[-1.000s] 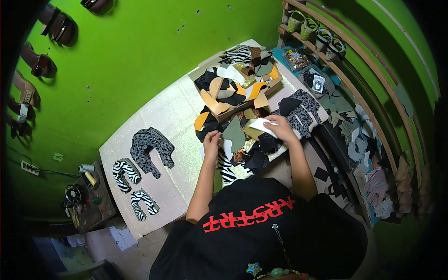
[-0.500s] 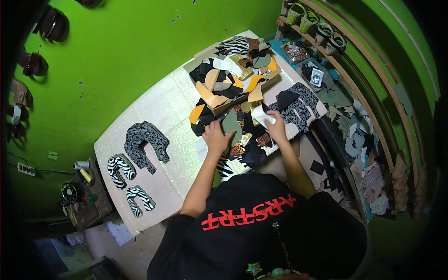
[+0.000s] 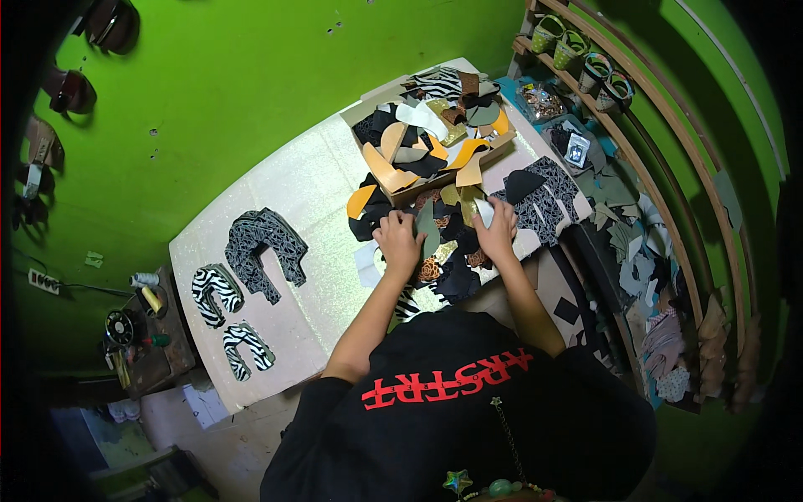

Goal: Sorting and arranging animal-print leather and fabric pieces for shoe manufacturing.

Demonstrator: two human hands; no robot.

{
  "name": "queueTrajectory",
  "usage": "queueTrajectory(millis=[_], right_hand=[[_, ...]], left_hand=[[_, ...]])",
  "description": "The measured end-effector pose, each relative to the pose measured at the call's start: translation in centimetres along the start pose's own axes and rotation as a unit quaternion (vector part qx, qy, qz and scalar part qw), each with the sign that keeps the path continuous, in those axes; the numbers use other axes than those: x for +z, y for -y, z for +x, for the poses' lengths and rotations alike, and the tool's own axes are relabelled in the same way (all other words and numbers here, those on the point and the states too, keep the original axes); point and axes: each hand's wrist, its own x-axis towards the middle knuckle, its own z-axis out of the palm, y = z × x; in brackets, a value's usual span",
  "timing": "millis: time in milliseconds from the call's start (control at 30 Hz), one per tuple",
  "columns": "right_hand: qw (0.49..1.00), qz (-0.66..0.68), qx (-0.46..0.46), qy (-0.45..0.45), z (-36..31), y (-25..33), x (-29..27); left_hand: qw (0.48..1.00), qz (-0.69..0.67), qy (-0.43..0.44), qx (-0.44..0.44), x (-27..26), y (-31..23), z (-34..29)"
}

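My left hand (image 3: 400, 244) rests on the heap of loose cut pieces, fingers spread and slightly bent, the thumb against an olive-green piece (image 3: 428, 229). In my right hand (image 3: 499, 227) a white piece (image 3: 483, 212) is pinched, partly covered by the fingers. Between and below the hands lie leopard-print scraps (image 3: 429, 269), black scraps (image 3: 457, 279) and gold ones. A yellow-orange and black piece (image 3: 360, 202) lies just beyond my left hand. Behind the heap, a shallow cardboard box (image 3: 435, 186) is filled with black, tan, orange, white and zebra-print pieces.
On the table (image 3: 322, 184), a stack of grey-black patterned U-shaped pieces (image 3: 255, 238) and two zebra-print stacks (image 3: 216, 294) lie left. More patterned pieces (image 3: 544, 197) lie right. A wooden rack (image 3: 636, 113) with small baskets and fabric scraps stands right, a sewing machine (image 3: 125, 328) at far left.
My right hand has drawn down over the white piece, covering more of it. My left fingers have bent in and moved over the olive-green piece's edge. The whole view has shifted slightly.
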Motion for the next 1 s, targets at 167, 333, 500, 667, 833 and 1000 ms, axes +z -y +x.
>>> queueTrajectory(millis=[167, 333, 500, 667, 833, 1000], right_hand=[[0.993, 0.062, -0.034, -0.092, 6.5, 1.9, -1.8], [0.992, 0.039, -0.047, -0.108, 15.7, 3.0, -2.3], [0.993, -0.08, 0.055, -0.065, 22.2, 3.2, -1.5], [0.985, -0.132, 0.114, -0.003, 24.3, 4.5, -1.2], [0.985, -0.165, 0.045, -0.04, 24.8, 3.8, -0.1], [0.984, -0.144, 0.016, -0.099, 24.7, 2.2, -0.1]], left_hand=[[0.996, -0.044, -0.019, 0.074, 0.6, 0.5, -0.8], [0.948, -0.314, 0.031, -0.048, 0.2, 1.5, 0.2], [0.91, -0.39, -0.014, -0.142, -1.2, 5.4, 1.0], [0.902, -0.367, -0.011, -0.227, -1.6, 8.5, 2.1], [0.925, -0.266, 0.015, -0.269, -0.8, 9.6, 3.0], [0.914, -0.288, 0.0, -0.285, -0.2, 9.7, 3.2]])
